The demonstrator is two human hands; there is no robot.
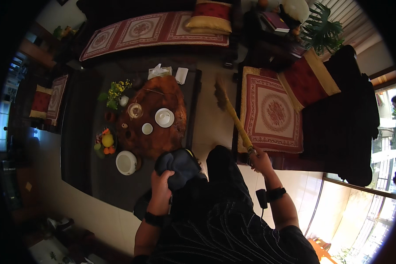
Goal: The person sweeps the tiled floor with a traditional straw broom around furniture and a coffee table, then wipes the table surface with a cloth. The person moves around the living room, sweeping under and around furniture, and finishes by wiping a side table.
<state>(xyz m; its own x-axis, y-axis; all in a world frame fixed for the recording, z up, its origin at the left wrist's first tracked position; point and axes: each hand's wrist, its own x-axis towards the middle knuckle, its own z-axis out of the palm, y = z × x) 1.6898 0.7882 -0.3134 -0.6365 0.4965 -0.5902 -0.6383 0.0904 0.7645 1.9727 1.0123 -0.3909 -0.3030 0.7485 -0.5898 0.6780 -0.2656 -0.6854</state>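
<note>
My left hand (161, 186) grips a folded dark blue cloth (181, 168), thumb pressed on top, over the near right corner of the dark table. Part of that cloth shows a thin yellow edge. In my right hand (260, 161) is the end of a long yellow-handled brush or duster (234, 115). Its brown, slightly blurred head points away from me, above the floor gap between the table and the armchair. The handle passes across the front left edge of a patterned red-and-cream seat mat (274, 110).
A carved wooden tea tray (161, 132) on the dark table (102, 184) holds a lidded white bowl (164, 117), a white cup (147, 128) and a glass vessel (135, 111). Nearby are fruit (108, 140), a white pot (125, 162), yellow flowers (117, 90) and a tissue box (160, 72). A sofa (142, 29) stands beyond.
</note>
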